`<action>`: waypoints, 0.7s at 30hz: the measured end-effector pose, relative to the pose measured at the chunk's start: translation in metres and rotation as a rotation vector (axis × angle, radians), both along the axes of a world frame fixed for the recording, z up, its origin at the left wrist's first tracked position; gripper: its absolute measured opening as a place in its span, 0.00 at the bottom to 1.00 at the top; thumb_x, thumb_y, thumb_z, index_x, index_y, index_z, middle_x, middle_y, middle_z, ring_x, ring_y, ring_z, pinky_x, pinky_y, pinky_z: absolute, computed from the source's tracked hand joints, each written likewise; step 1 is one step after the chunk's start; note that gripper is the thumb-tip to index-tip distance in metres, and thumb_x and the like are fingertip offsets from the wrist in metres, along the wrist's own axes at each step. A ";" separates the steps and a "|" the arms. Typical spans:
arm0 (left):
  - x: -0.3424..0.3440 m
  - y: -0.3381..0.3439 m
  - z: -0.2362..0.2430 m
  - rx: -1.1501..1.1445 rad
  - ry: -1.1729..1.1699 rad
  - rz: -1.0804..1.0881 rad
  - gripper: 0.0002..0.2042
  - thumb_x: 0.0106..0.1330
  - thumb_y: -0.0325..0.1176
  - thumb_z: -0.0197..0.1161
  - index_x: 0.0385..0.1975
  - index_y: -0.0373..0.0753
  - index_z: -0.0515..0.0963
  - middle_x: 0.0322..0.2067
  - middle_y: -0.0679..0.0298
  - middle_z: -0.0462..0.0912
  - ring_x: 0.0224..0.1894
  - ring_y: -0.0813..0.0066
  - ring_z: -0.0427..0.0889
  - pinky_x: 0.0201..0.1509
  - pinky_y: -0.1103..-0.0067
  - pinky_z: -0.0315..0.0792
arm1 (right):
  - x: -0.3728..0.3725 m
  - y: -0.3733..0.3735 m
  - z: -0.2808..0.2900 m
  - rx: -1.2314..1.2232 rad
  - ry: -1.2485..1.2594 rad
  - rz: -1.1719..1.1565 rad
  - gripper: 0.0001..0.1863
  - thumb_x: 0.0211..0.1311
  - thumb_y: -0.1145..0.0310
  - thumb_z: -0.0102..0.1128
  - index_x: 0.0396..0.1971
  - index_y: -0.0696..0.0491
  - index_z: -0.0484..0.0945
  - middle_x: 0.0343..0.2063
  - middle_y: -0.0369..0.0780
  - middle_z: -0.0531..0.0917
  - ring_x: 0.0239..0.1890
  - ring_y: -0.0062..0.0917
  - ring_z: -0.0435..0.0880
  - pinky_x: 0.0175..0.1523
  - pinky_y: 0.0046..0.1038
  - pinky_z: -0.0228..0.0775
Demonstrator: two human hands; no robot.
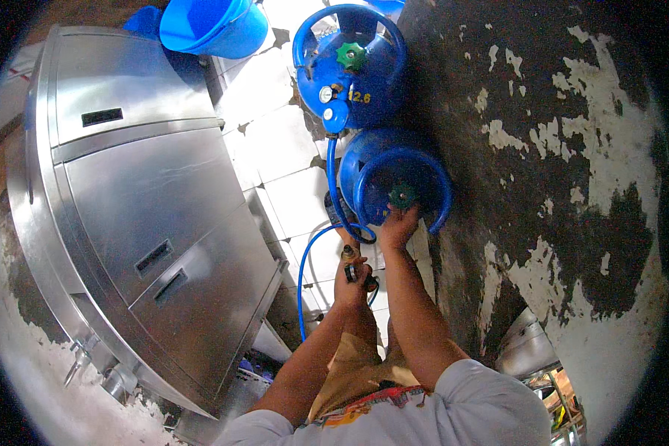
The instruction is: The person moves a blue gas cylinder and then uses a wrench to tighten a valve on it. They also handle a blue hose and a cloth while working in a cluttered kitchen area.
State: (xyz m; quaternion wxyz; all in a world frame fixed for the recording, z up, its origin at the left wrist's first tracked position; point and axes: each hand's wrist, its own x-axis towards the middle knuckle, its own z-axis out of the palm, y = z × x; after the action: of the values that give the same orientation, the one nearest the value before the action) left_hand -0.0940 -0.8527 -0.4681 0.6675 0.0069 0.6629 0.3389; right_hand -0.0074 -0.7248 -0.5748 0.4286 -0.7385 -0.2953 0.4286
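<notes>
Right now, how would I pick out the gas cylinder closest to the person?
Find the peeling dark wall on the right. Along its left edge is the far cylinder, and just below that in the picture, the near cylinder, also blue. Only the near one has the right hand at its green knob.

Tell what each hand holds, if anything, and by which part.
Left hand: a metal fitting, held around its body, tip sticking out. Right hand: at the near edge of the green knob on the nearer blue tank; grip unclear.
</notes>
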 end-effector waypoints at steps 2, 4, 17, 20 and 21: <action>-0.003 0.000 -0.001 0.033 0.027 -0.015 0.20 0.61 0.30 0.62 0.51 0.34 0.66 0.43 0.60 0.76 0.37 0.73 0.76 0.40 0.76 0.73 | 0.002 -0.011 -0.021 0.009 0.233 -0.108 0.14 0.57 0.71 0.60 0.43 0.54 0.71 0.37 0.42 0.80 0.38 0.32 0.79 0.46 0.34 0.72; -0.002 -0.008 -0.009 0.089 0.134 -0.071 0.19 0.61 0.30 0.63 0.50 0.34 0.66 0.41 0.60 0.76 0.36 0.74 0.76 0.36 0.76 0.74 | 0.011 -0.019 -0.033 -0.069 0.540 -0.163 0.13 0.57 0.69 0.58 0.42 0.51 0.72 0.36 0.41 0.80 0.35 0.29 0.79 0.43 0.33 0.72; -0.006 0.008 -0.001 0.004 -0.061 0.097 0.15 0.64 0.28 0.60 0.48 0.36 0.68 0.30 0.65 0.73 0.29 0.75 0.73 0.26 0.78 0.71 | 0.044 -0.009 -0.004 -0.412 1.881 -0.279 0.07 0.62 0.66 0.50 0.38 0.50 0.72 0.20 0.32 0.73 0.16 0.18 0.66 0.33 0.24 0.63; -0.008 0.002 -0.008 0.007 -0.090 0.180 0.15 0.64 0.29 0.60 0.48 0.36 0.68 0.29 0.65 0.72 0.29 0.75 0.72 0.26 0.78 0.71 | 0.017 -0.005 0.034 -0.393 0.941 -0.135 0.09 0.58 0.67 0.59 0.37 0.52 0.72 0.23 0.35 0.76 0.21 0.20 0.72 0.33 0.24 0.65; -0.009 0.004 -0.005 0.014 -0.111 0.194 0.15 0.64 0.30 0.61 0.48 0.35 0.68 0.29 0.65 0.72 0.29 0.75 0.72 0.26 0.78 0.71 | 0.005 -0.002 0.047 -0.336 0.441 -0.071 0.11 0.56 0.67 0.62 0.37 0.52 0.73 0.24 0.36 0.77 0.23 0.21 0.74 0.33 0.25 0.66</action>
State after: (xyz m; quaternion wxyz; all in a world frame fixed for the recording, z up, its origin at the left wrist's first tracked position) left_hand -0.1033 -0.8488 -0.4735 0.6672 -0.0713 0.6200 0.4067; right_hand -0.0019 -0.7266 -0.5274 0.3687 -0.6980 -0.0937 0.6067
